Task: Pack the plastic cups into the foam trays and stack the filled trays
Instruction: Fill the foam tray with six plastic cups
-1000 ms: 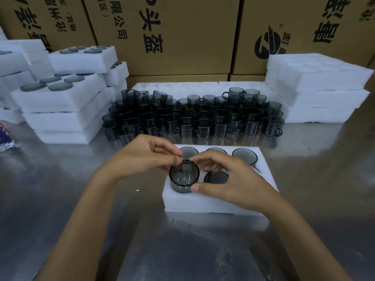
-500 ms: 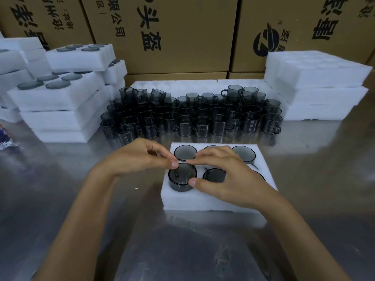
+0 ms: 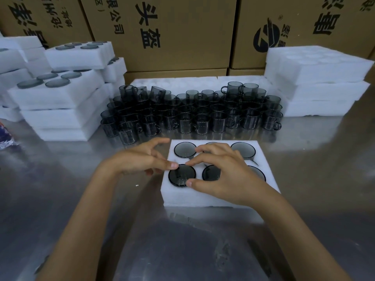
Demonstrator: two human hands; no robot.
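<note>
A white foam tray [image 3: 182, 196] lies on the steel table in front of me, with dark smoky plastic cups sunk in its holes. The front-left cup [image 3: 181, 176] sits almost flush with the foam. My right hand [image 3: 225, 175] reaches over the tray from the right and pinches this cup's rim between thumb and forefinger; it hides part of the middle holes. My left hand [image 3: 138, 159] is at the tray's left edge, its thumb tip pressing on the cup's rim and its other fingers spread loosely.
Several loose smoky cups [image 3: 192, 116] crowd the table behind the tray. Stacked filled trays [image 3: 56, 102] stand at the left, empty foam trays [image 3: 316, 78] at the right and along the back. Cardboard boxes [image 3: 172, 27] wall off the rear.
The front-left cup has gone down from standing proud of the foam to nearly flush. My left fingers have let go and spread; only the thumb stays on the rim.
</note>
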